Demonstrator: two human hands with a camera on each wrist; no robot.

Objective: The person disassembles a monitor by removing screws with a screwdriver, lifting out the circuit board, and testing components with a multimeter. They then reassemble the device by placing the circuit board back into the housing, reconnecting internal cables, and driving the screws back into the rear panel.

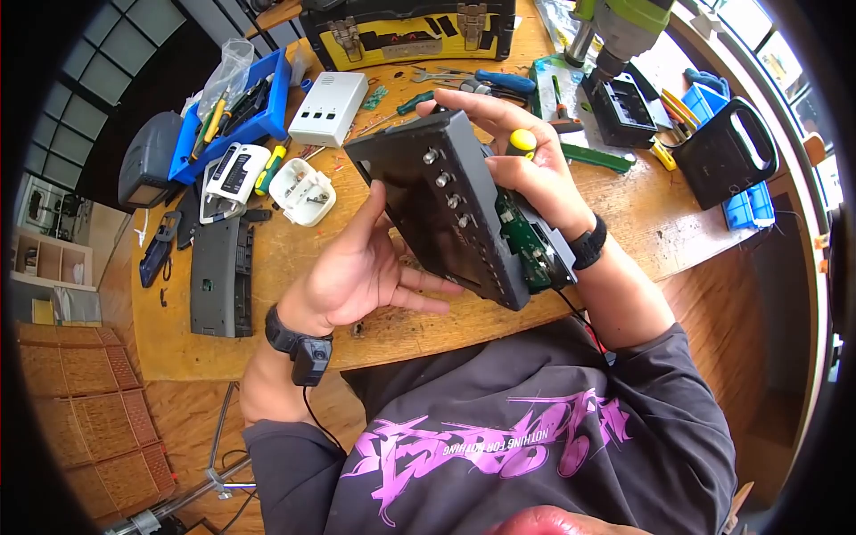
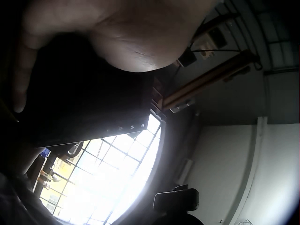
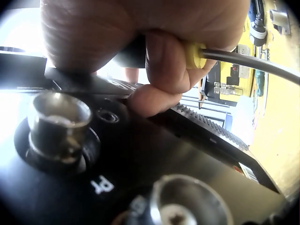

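Observation:
A black screen unit (image 1: 419, 201) with metal round connectors (image 1: 443, 179) along one edge is held up tilted above the table. Its open back exposes a green circuit board (image 1: 528, 241). My left hand (image 1: 361, 272) holds its lower left side, thumb on the front and fingers reaching behind. At the upper right, my right hand (image 1: 535, 169) grips the unit and also keeps a yellow-handled screwdriver (image 1: 522, 143) tucked among its fingers. In the right wrist view the screwdriver's steel shaft (image 3: 248, 61) points away from the hand, and large connectors (image 3: 58, 126) stand close.
On the wooden table (image 1: 642, 241) lie a dark grey casing (image 1: 220, 276), a small white box of screws (image 1: 303, 193), a white device (image 1: 328, 109) and a blue tool bin (image 1: 234, 116). Behind stand a yellow-black toolbox (image 1: 410, 36) and a green drill (image 1: 620, 31).

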